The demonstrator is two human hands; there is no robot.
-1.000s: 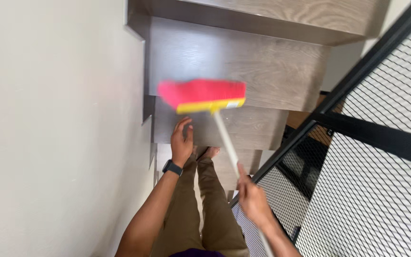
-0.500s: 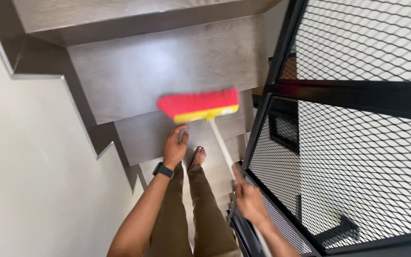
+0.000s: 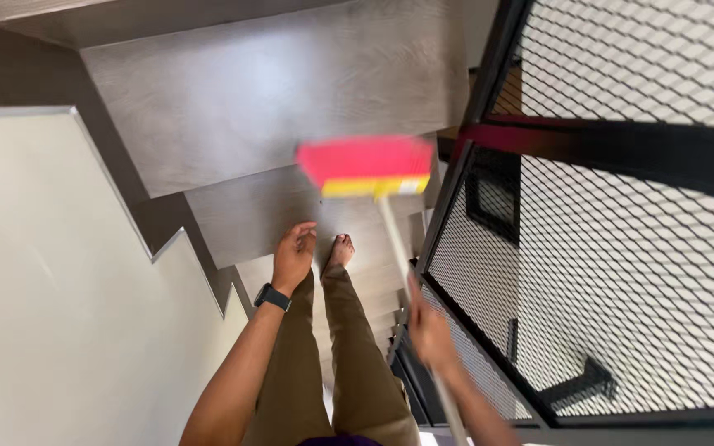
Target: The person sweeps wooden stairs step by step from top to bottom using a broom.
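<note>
Nearest to you, your right hand [image 3: 430, 334] is clenched around the pale thin handle [image 3: 397, 248] of the broom, low on the stick and close to the black metal mesh railing [image 3: 621, 248]. The hand is blurred, but the grip looks closed. Your left hand [image 3: 292, 256], with a dark wristband [image 3: 273, 296], hangs released and holds nothing, beside your brown trousers [image 3: 349, 355]. Your bare foot [image 3: 340, 249] stands on a grey wooden step [image 3: 241, 215]. From the right hand the long axis of the broom runs forward and a little left. Its red and yellow brush head [image 3: 367, 165] lies ahead of both hands, over the steps; I cannot tell if it touches them. The right hand is the nearer one. On the left is the cream wall [image 3: 51, 289].
</note>
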